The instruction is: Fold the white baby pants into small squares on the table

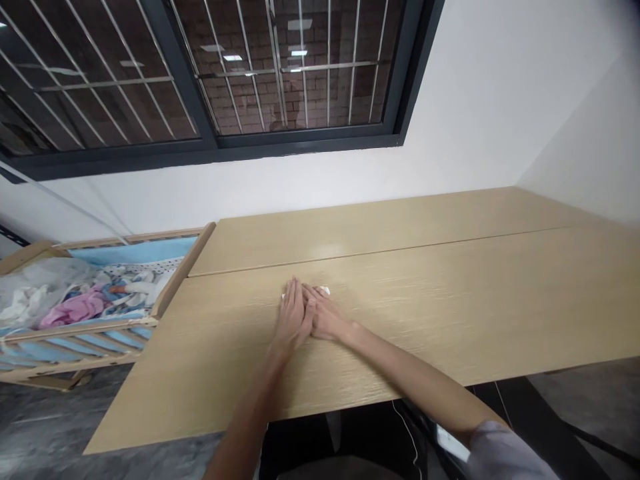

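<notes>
Pressing: both hands lie flat, side by side, on a small white thing on the wooden table (450, 300).
White thing (325, 291): only slivers show, one past the right fingertips and one at the left hand's outer edge; probably a folded cloth or tissue, but too much is covered to tell. It sits near the middle of the tabletop, just this side of the seam.
Left hand (293, 320): palm down, fingers straight and closed together, grasping nothing, resting on top of the white thing.
Right hand (325, 319): palm down too, fingers stretched out flat, its inner edge touching the left hand; nothing gripped.
Table: pale oak-look laminate with fine straight grain, matte with a soft sheen; two long boards meet at a thin dark seam.
Crib (165, 293): light wooden slatted frame against the table's left end, lined in sky-blue fabric.
Clothes (75, 307): a soft crumpled heap in the crib, pink, white and patterned.
Window (210, 80): dark metal frame, thin pale bars, brick wall behind.
</notes>
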`<state>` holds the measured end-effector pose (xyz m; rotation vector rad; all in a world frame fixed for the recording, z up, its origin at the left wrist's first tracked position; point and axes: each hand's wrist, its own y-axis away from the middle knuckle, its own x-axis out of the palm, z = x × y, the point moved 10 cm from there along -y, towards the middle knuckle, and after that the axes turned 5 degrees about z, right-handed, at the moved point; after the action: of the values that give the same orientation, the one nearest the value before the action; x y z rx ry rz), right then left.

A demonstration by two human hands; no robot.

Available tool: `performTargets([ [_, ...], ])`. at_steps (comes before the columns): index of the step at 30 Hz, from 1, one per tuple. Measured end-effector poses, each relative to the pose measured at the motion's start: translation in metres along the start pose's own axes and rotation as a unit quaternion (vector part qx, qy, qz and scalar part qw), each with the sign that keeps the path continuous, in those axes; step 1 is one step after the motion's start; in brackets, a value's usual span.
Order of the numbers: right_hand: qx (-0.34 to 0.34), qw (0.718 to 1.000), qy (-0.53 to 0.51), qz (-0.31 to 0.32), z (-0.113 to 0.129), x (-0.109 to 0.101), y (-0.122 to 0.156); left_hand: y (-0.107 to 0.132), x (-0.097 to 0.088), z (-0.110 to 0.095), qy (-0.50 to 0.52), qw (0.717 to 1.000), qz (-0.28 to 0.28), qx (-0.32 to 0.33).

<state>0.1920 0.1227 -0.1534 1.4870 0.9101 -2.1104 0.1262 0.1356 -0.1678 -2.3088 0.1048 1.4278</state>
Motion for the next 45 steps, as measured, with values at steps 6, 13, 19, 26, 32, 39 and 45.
performTargets([
  [6,-0.006,0.998,0.005,0.058,0.001,0.029,0.007,0.011,0.029,0.007,-0.042,0.998,0.038,-0.022],
  [13,0.027,0.998,-0.024,0.055,-0.020,0.021,0.026,0.012,0.031,0.011,-0.072,0.997,0.025,-0.029],
  [19,0.124,0.985,-0.089,0.075,-0.064,0.004,0.072,0.030,0.001,0.007,-0.044,0.998,0.023,0.038],
  [26,0.068,0.986,-0.148,0.038,-0.048,-0.047,0.079,0.053,-0.042,0.012,-0.058,0.990,0.029,0.123],
  [32,0.050,0.988,-0.121,0.082,-0.036,-0.006,0.055,0.033,-0.018,0.012,-0.056,0.989,0.059,0.120],
  [39,0.087,0.985,-0.145,-0.027,-0.054,-0.017,0.036,0.018,-0.035,0.007,-0.038,0.998,0.003,0.047],
  [45,0.086,0.901,-0.423,-0.048,-0.076,-0.064,-0.006,0.027,-0.080,0.007,0.098,0.989,-0.037,-0.106],
])
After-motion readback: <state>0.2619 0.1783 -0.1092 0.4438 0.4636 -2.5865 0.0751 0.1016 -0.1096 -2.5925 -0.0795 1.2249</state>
